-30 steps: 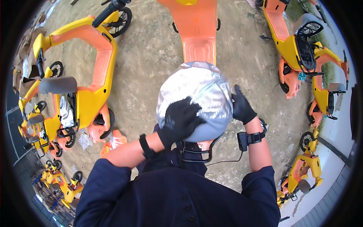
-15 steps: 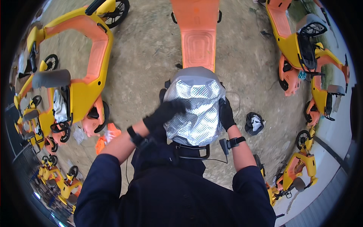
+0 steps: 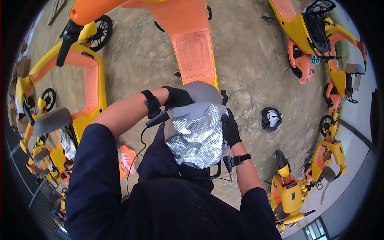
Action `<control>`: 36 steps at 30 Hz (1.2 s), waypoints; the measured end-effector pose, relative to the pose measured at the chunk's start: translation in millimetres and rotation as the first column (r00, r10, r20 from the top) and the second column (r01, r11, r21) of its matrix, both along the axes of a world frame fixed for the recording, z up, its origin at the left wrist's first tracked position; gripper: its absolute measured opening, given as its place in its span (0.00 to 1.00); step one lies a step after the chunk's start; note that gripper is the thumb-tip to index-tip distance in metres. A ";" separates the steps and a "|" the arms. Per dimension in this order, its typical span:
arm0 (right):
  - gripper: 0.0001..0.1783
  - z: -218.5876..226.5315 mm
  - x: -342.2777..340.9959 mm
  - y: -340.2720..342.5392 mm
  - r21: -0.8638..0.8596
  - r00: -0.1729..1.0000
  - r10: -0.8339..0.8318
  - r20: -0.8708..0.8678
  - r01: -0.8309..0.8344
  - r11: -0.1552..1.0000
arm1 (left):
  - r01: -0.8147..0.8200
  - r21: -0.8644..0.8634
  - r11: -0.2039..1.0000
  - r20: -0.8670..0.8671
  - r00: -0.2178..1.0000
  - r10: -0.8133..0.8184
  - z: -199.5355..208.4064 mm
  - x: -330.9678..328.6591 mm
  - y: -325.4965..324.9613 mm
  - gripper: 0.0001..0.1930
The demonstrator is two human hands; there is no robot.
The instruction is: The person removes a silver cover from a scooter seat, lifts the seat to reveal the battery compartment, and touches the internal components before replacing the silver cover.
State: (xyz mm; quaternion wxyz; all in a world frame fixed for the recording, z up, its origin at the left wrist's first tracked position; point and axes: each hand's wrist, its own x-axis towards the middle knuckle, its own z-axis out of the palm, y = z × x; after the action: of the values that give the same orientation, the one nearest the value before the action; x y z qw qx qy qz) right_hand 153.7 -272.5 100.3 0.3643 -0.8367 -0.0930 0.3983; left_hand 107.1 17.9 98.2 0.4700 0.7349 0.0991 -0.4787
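A silver, quilted reflective seat cover point(image 3: 196, 140) lies wrinkled over the rear of a scooter's seat. The smooth grey front of the seat point(image 3: 202, 91) shows beyond it. My left hand point(image 3: 178, 98), in a black glove, is bent in at the far left edge, its fingers closed at the cover's grey margin and partly hidden. On the right side my right hand point(image 3: 231, 129), also gloved in black, grips the cover's edge, thumb side up against the silver. Below the cover a black rear rail point(image 3: 214, 172) sticks out towards me.
The scooter's orange footboard point(image 3: 195, 56) stretches ahead. Yellow and orange scooters stand at left point(image 3: 88, 96) and right point(image 3: 306, 36). A black bag with white cloth point(image 3: 272, 119) lies on the concrete floor at right, an orange-and-clear plastic bag point(image 3: 127, 160) at left. Cables hang from my wrist straps.
My left hand has gone from the top of the silver cover to its far left edge. The far part has shifted, baring more grey. My right hand stays at the right side.
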 end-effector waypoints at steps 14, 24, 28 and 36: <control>0.27 -2.4 3.8 0.4 0.019 1.000 -0.017 0.026 0.016 1.000 | -0.192 -0.112 0.975 0.023 0.980 0.195 27.4 5.1 33.7 0.13; 0.24 19.2 9.9 9.9 -0.253 0.983 0.184 0.002 -0.178 0.951 | -0.707 -0.188 0.681 0.044 0.687 0.725 5.1 -23.5 19.3 0.16; 0.24 21.4 5.1 3.9 -0.583 0.692 0.581 0.428 -0.280 0.763 | -0.614 0.033 0.789 0.325 0.753 0.572 -9.3 -21.5 7.5 0.19; 0.17 49.3 88.3 115.4 0.290 0.940 0.014 -0.340 0.091 0.953 | -0.720 0.077 0.690 0.594 0.589 0.548 -22.0 -38.7 -8.9 0.15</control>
State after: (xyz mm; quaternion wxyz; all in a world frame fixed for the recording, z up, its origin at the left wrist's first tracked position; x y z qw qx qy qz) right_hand 242.0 -157.1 149.7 0.5057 -0.6923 -0.0721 0.5097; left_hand 68.4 9.0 76.2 0.4974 0.8137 0.2988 -0.0334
